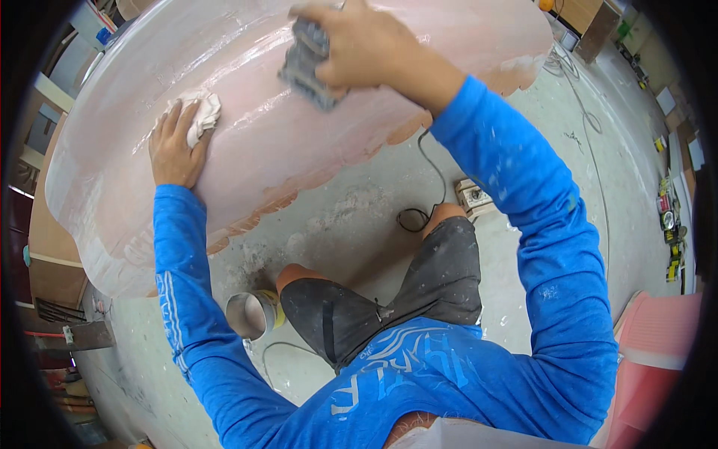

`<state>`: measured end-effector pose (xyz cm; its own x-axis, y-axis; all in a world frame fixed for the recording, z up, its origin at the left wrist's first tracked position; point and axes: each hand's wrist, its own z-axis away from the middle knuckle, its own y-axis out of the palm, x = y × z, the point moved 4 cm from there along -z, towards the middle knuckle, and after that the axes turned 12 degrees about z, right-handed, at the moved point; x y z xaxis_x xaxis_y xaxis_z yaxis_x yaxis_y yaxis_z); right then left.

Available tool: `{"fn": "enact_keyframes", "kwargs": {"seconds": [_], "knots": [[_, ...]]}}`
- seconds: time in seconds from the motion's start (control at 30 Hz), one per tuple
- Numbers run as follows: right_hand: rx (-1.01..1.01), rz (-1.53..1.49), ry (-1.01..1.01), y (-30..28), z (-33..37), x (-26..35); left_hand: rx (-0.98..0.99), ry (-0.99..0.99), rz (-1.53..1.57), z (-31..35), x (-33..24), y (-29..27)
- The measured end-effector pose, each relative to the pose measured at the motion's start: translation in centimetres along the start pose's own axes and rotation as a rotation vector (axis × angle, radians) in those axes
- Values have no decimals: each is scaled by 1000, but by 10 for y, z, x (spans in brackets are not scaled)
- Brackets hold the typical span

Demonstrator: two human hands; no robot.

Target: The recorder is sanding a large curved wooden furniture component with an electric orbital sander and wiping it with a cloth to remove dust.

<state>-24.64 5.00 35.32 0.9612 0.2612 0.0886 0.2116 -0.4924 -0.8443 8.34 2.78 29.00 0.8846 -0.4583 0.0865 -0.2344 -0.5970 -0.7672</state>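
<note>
Bucket [239, 313] first, and just one can be spotted: it's parked on the grey floor [501, 277] right beside the left knee [289, 277], with some yellow showing on its outer wall. Something pale and pinkish is seen inside, but whether that's actual contents or only a coated wall can't be told from here.

Two bare hands are in view, with one item held in each. A single white cloth [207, 116] is bunched between the thumb and fingers of the left hand [174, 142], and it's pressed onto the big curved pinkish-white shell [254, 168], over toward the left end. One grey sander-like hand tool [305, 73], pretty blurred tbh, is gripped by the right hand [366, 49], fingers wrapped around it, farther along over the shell. Whether the surface is being touched by it can't be made out.

One pale socket-like box [473, 197] is set down near the right knee [449, 212], with a dark cable [436, 163] looped close by.

As for writing, pale lettering is printed across the front of the blue long-sleeved shirt [456, 396], and pale stripes are run down its left sleeve.
</note>
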Motion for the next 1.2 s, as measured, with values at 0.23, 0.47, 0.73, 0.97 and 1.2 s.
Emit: {"fn": "enact_keyframes", "kwargs": {"seconds": [0.23,0.47,0.73,0.97,1.2], "knots": [[-34,73,228,-25,-74,-80,-88,1,118,-13,-4,6],[131,138,43,-24,-84,-53,-139,1,108,-9,0,11],[540,-143,-235,-41,-67,-9,-136,6,110,0,6,3],[406,162,-62,-32,-98,-139,-146,-23,106,2,-1,8],[390,86,-372,-20,-117,-59,-150,-24,105,-4,-4,5]]}}
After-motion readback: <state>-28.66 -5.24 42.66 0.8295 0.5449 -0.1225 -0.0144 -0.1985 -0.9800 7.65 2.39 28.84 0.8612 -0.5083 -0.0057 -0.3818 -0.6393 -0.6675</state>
